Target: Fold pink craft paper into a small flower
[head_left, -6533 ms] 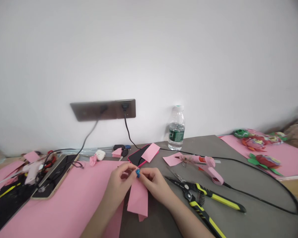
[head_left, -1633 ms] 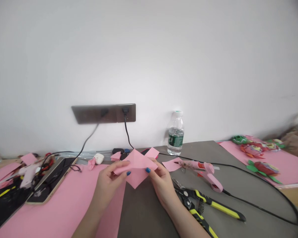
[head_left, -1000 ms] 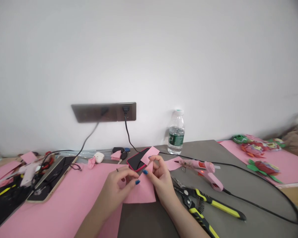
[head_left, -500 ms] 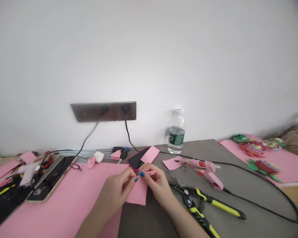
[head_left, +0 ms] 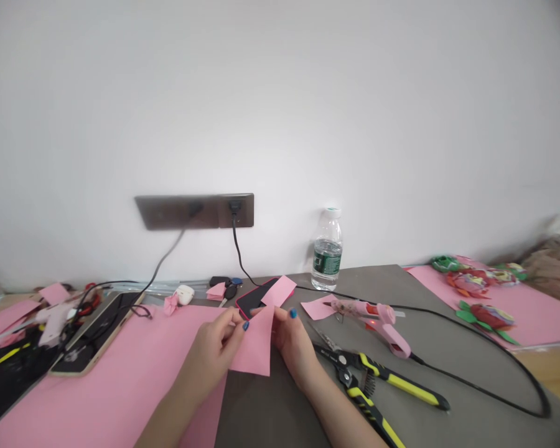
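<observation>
Our right hand (head_left: 293, 351) edged off the left hand (head_left: 213, 348), lower centre; left's pinching pink paper (head_left: 256, 350), right grip's unclear. Likely mid-fold; edges need aligning.

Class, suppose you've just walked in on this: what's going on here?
A person is handling a piece of pink paper: the left hand pinches it, and the right hand is at its right edge. To the right, a pink glue gun and yellow-and-black pliers lie on the gray tabletop, with a water bottle upright behind.
</observation>
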`<action>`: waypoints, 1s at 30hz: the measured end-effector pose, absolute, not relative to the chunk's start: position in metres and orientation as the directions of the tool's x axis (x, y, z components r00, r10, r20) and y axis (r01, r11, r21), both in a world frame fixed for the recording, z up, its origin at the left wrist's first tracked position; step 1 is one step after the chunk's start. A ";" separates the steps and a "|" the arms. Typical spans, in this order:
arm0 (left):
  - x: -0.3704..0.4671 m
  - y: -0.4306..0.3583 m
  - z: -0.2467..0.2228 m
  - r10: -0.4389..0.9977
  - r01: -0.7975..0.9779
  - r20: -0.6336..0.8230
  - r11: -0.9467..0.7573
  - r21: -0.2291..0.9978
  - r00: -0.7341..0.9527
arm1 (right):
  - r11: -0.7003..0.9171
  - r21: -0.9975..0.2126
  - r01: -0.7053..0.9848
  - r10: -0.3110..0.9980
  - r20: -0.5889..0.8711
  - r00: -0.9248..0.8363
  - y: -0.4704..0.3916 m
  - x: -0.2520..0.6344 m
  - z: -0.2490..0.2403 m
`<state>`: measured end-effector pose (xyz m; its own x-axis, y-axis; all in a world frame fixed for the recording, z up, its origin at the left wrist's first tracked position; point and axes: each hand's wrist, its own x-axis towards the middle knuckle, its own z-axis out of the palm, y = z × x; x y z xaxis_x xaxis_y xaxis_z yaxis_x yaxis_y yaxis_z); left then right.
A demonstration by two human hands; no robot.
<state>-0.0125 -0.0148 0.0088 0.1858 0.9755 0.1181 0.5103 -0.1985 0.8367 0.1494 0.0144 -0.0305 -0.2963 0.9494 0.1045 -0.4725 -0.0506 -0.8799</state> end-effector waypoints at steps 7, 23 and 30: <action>-0.020 -0.017 0.008 0.986 0.476 0.040 -0.112 0.872 0.159 | 0.110 -0.917 -0.383 0.991 0.132 -0.033 0.017 0.150 -0.027; -0.034 0.000 0.021 0.948 0.483 0.213 -0.306 0.820 0.238 | 0.003 -0.872 -0.489 0.999 0.025 -0.039 0.024 0.142 -0.042; -0.034 0.002 0.004 0.952 0.458 0.224 -0.298 0.837 0.209 | 0.035 -0.913 -0.407 0.999 0.049 -0.024 0.029 0.140 -0.046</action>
<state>-0.0339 0.0023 0.0040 0.2087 0.9519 0.2241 0.4584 -0.2977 0.8374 0.1404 0.0286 -0.0462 -0.0238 0.9985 0.0491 -0.4070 0.0352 -0.9127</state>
